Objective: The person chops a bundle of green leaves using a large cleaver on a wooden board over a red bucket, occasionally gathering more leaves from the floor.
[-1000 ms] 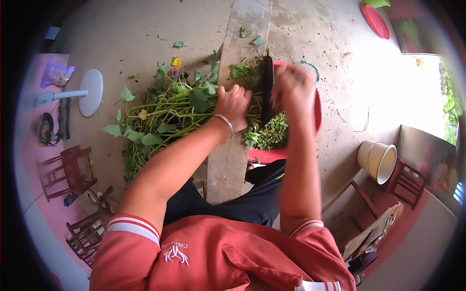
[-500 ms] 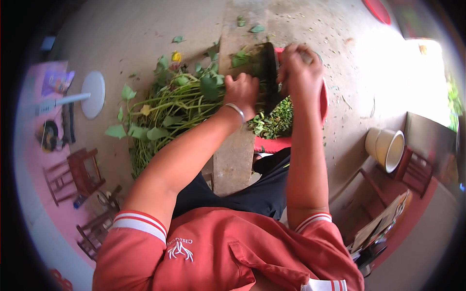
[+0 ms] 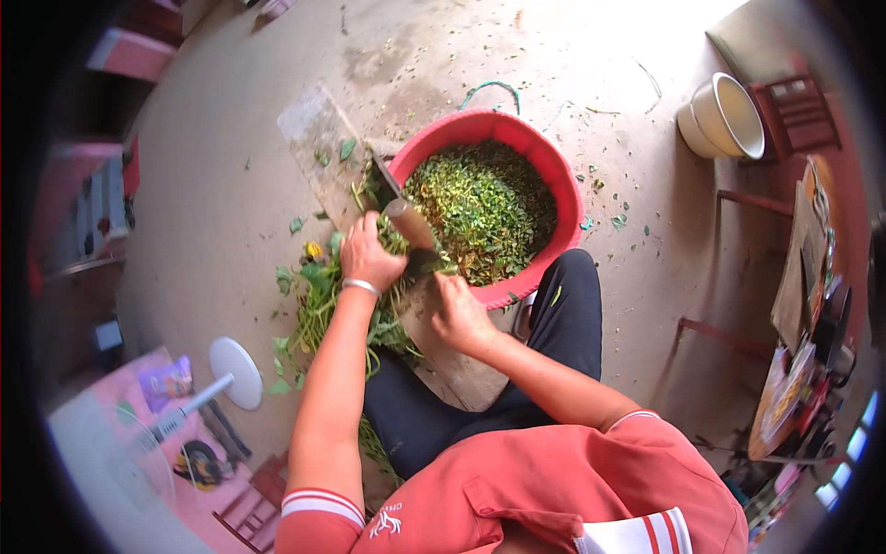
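Observation:
My left hand (image 3: pixel 369 257) is closed over a bundle of leafy green vines (image 3: pixel 318 309), pressing it on a wooden plank (image 3: pixel 323 148). A knife with a thick wooden handle (image 3: pixel 411 224) lies across the vines just beyond that hand, its dark blade (image 3: pixel 386 174) pointing away; neither hand grips the handle. My right hand (image 3: pixel 461 316) is closed on the near side of the knife, fingertips at the greens beside the tub; what they pinch is hidden. To the right stands a red tub (image 3: pixel 569 208) holding chopped greens (image 3: pixel 484 208).
A cream bucket (image 3: pixel 724 118) stands at the right by a dark red chair (image 3: pixel 801 111). A white round-based stand (image 3: pixel 235 372) lies at the lower left. Leaf scraps (image 3: pixel 618 222) dot the floor. A cluttered table (image 3: pixel 789 397) is at far right.
My right hand has let go of the knife, which it held raised, and moved nearer to me. My left hand still holds the vines. The view has turned, showing the whole tub.

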